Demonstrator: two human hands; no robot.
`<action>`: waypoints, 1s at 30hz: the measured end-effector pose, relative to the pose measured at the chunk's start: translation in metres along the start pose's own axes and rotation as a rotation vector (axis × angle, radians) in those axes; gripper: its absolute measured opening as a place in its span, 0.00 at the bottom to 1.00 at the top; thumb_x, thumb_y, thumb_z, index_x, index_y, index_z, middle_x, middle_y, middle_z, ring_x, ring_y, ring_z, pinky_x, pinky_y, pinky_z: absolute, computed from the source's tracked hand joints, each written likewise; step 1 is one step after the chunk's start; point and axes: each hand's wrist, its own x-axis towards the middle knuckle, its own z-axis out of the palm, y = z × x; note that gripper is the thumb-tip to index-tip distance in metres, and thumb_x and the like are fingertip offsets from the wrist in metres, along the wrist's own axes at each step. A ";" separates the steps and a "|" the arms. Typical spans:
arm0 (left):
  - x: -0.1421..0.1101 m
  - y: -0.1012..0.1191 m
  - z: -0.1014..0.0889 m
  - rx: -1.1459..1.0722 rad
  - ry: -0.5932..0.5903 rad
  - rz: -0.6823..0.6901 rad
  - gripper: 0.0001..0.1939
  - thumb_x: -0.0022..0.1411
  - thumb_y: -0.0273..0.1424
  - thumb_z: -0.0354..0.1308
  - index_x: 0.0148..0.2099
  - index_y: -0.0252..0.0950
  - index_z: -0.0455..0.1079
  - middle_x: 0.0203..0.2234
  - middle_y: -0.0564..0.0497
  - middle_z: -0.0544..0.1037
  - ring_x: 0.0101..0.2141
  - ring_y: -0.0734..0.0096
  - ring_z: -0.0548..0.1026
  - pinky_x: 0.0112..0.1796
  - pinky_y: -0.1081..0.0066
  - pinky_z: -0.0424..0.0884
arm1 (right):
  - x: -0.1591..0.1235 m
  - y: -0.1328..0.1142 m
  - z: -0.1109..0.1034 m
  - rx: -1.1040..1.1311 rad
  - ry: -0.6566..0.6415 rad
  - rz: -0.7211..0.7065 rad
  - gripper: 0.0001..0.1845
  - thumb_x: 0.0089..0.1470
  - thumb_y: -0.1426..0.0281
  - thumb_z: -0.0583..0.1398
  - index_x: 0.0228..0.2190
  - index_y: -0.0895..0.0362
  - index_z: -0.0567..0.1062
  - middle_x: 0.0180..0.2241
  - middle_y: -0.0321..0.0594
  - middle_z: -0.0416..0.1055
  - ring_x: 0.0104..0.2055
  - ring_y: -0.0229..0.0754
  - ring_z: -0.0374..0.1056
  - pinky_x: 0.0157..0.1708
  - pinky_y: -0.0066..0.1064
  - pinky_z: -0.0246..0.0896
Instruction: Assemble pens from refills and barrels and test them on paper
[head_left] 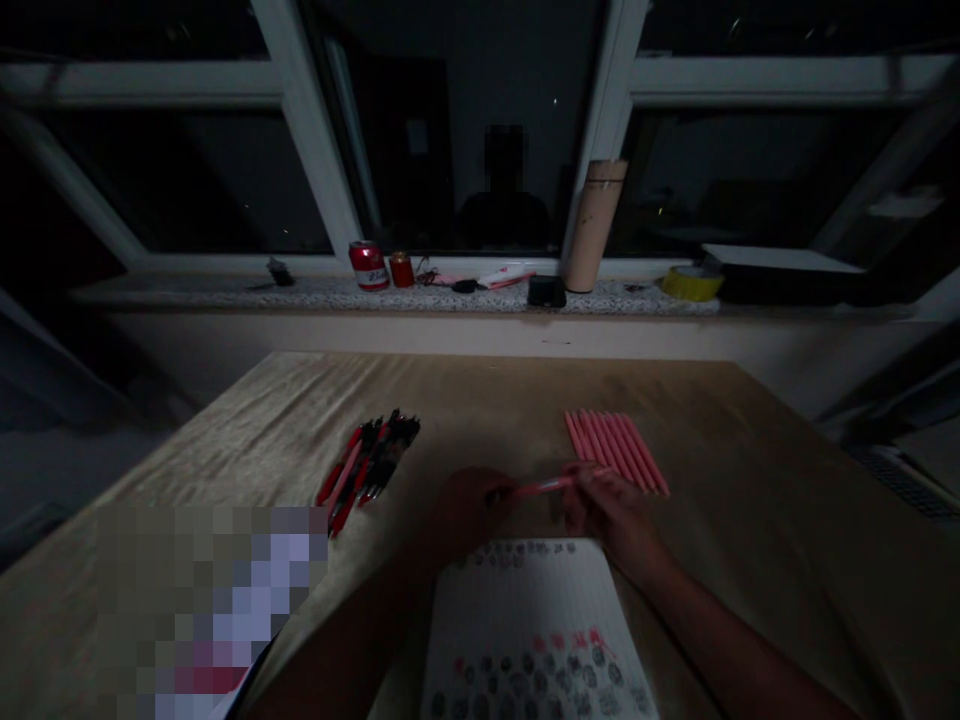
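Note:
A slim pink pencil is held nearly level between my two hands above the table. My right hand pinches its right part with the fingertips. My left hand is closed around its left end, where a small dark piece shows between the fingers; dim light hides what that piece is. Just beyond my right hand lies a neat slanted row of similar pink pencils. Under my hands is a lined notebook page bearing black and red scribbled patches.
Left of my hands lies a loose pile of black and red pens. A blurred-out area covers the table's left front. On the windowsill stand a red can, a tall tan cylinder and a yellow tape roll.

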 end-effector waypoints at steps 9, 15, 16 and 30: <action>-0.004 0.012 0.000 0.217 -0.104 0.095 0.18 0.64 0.40 0.45 0.34 0.35 0.72 0.26 0.49 0.74 0.29 0.68 0.69 0.33 0.69 0.59 | -0.008 0.005 0.004 -0.412 -0.053 -0.073 0.10 0.51 0.62 0.61 0.30 0.57 0.73 0.20 0.32 0.66 0.21 0.32 0.59 0.20 0.23 0.52; -0.005 0.025 0.001 0.209 -0.119 0.165 0.17 0.65 0.38 0.43 0.34 0.34 0.69 0.28 0.47 0.74 0.30 0.66 0.70 0.35 0.67 0.60 | -0.009 0.014 0.009 -0.576 -0.175 -0.091 0.11 0.53 0.63 0.59 0.27 0.57 0.73 0.21 0.33 0.62 0.24 0.34 0.58 0.24 0.25 0.53; -0.005 0.026 0.002 0.209 -0.122 0.164 0.17 0.65 0.38 0.43 0.34 0.34 0.69 0.28 0.46 0.75 0.30 0.66 0.70 0.35 0.67 0.60 | -0.009 0.015 0.008 -0.615 -0.167 -0.102 0.11 0.53 0.62 0.59 0.26 0.57 0.73 0.20 0.32 0.61 0.23 0.34 0.56 0.23 0.25 0.52; 0.001 0.016 0.013 -0.068 -0.144 -0.023 0.14 0.63 0.38 0.47 0.39 0.37 0.70 0.33 0.50 0.76 0.34 0.69 0.71 0.37 0.69 0.62 | 0.026 -0.032 -0.025 -1.625 0.244 -0.224 0.20 0.57 0.61 0.49 0.27 0.58 0.76 0.29 0.45 0.75 0.28 0.41 0.69 0.28 0.29 0.53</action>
